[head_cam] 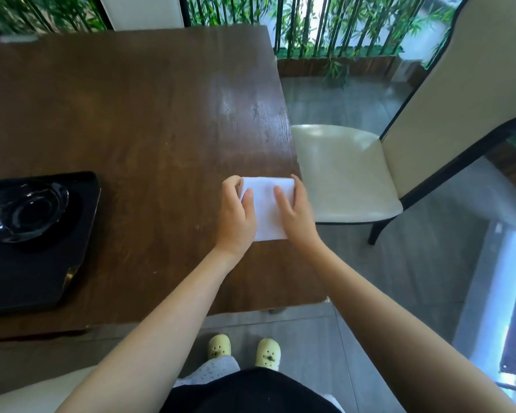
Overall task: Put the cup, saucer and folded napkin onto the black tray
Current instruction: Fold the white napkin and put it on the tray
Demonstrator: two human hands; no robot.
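A white folded napkin (pixel 266 211) lies on the brown wooden table (pixel 149 120) near its right edge. My left hand (pixel 237 216) rests on the napkin's left side, fingers curled over its far left corner. My right hand (pixel 294 210) presses on its right side, fingers wrapped around the right edge. At the far left sits the black tray (pixel 42 263), and a clear glass saucer (pixel 30 214) lies on it. No cup is clearly visible; the tray's left part is cut off by the frame.
A cream chair (pixel 349 174) with a black frame stands just right of the table. The table's near edge runs just in front of my feet. Bamboo and black railings stand behind the table.
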